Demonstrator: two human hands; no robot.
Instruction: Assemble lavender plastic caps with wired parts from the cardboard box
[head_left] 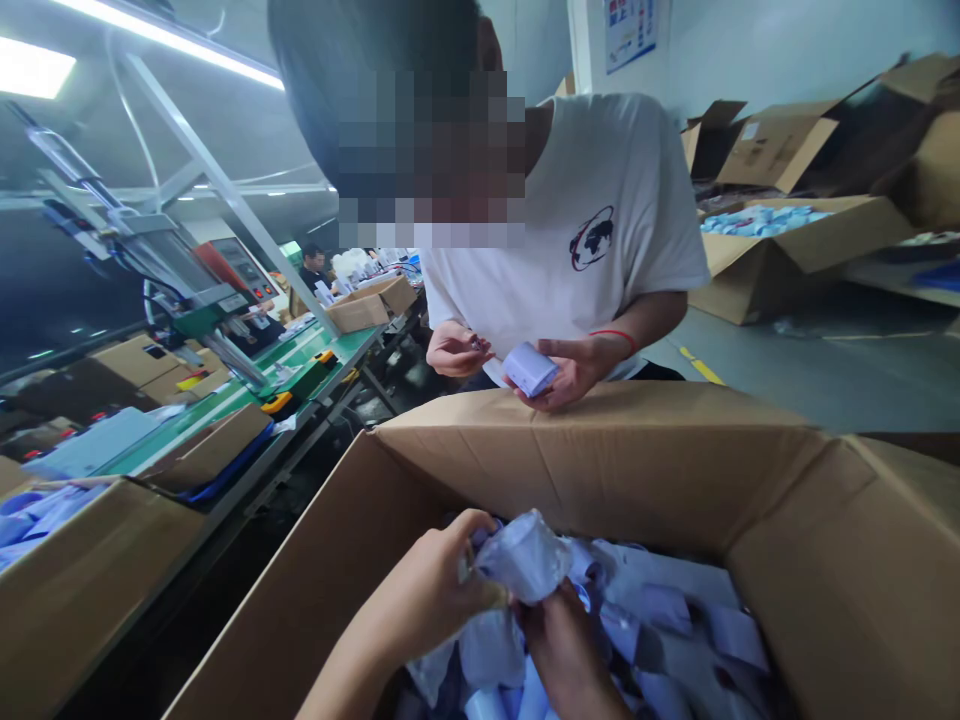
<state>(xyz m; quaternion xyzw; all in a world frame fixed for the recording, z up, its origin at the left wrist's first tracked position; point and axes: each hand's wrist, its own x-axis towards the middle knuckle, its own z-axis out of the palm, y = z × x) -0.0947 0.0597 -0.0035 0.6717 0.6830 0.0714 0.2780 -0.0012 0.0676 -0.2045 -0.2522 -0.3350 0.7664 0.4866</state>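
Over the inside of a large cardboard box (600, 420), I hold a whitish, rounded part in clear plastic wrap (529, 560). My left hand (446, 575) is closed on its left end, with the thumb up and the fingers curled beneath. From below, my right hand (559, 630) grips its lower side; most of those fingers are hidden. Beneath my hands lie several loose pale, hollow plastic parts (739, 635). Another part in a clear bag (491, 650) rests among them, just under my left hand.
Across the box, a person in a white T-shirt (555, 270) holds a similar pale part (530, 368) and small metal pieces. At left are a green workbench (330, 355) with a press machine (187, 265) and a carton (97, 600). Another filled carton (757, 270) stands behind right.
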